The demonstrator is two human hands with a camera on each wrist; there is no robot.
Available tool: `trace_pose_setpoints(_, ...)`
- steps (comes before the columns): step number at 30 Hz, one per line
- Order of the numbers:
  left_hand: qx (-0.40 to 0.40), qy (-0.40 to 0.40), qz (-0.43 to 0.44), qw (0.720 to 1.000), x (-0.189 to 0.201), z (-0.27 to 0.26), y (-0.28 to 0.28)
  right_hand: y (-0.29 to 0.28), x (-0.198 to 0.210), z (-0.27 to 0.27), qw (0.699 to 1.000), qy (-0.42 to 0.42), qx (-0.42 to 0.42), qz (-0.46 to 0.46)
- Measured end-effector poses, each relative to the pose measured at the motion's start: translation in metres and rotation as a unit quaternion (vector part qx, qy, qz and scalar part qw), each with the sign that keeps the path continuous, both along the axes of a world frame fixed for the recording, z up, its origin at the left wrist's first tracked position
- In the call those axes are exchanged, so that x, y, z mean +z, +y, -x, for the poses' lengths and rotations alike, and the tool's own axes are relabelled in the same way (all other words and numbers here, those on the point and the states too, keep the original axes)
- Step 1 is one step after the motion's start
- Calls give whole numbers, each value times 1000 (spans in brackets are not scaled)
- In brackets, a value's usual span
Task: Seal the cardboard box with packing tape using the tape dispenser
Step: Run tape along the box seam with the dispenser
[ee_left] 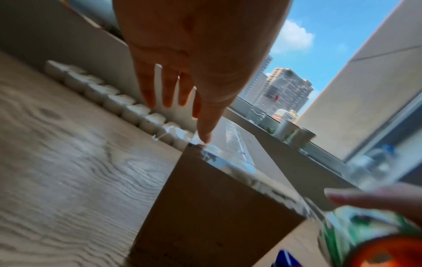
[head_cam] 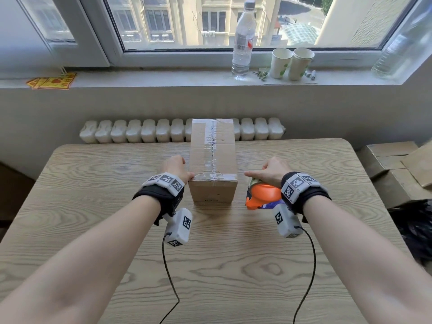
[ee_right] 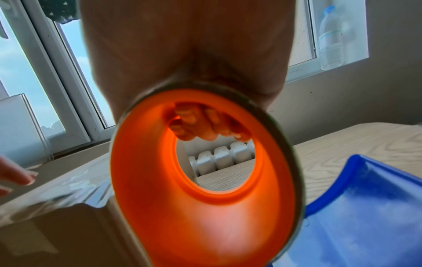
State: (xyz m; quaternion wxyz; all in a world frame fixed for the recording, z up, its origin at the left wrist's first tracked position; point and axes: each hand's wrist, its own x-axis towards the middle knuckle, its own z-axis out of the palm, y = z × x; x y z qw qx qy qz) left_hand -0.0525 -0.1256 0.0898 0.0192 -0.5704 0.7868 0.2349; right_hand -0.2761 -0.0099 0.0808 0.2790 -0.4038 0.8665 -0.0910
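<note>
A long cardboard box [head_cam: 212,160] stands in the middle of the wooden table [head_cam: 93,183]. Clear tape [head_cam: 211,176] runs along its top seam and across its near top edge. My left hand [head_cam: 181,168] is at the box's near left corner; in the left wrist view its fingers [ee_left: 169,90] are straight and the thumb presses the tape on that corner. My right hand [head_cam: 272,170] grips the orange tape dispenser [head_cam: 264,194] just right of the box, index finger pointing at the box. In the right wrist view, fingertips [ee_right: 198,126] curl through the dispenser's core [ee_right: 182,216].
A white radiator [head_cam: 140,130] runs behind the table. On the window sill stand a water bottle [head_cam: 243,40], two paper cups [head_cam: 291,64] and another bottle [head_cam: 395,54]. More cardboard boxes [head_cam: 392,164] are stacked right of the table.
</note>
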Motion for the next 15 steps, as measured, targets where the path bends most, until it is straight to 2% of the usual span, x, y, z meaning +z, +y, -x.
trace_pose_setpoints(3, -108, 27, 71, 991, -4, 10, 23, 2, 1, 5, 998, -54, -18, 9)
trace_pose_setpoints(6, -232, 84, 41, 968, -17, 27, 50, 4, 3, 11, 994, -106, -27, 10)
trace_pose_setpoints(11, -307, 57, 33, 950, -37, 42, 69, 5, 4, 18, 984, -174, -10, 27)
trace_pose_setpoints(15, -317, 55, 52, 946, -50, 36, 72, 10, 6, 25, 977, -210, 15, 40)
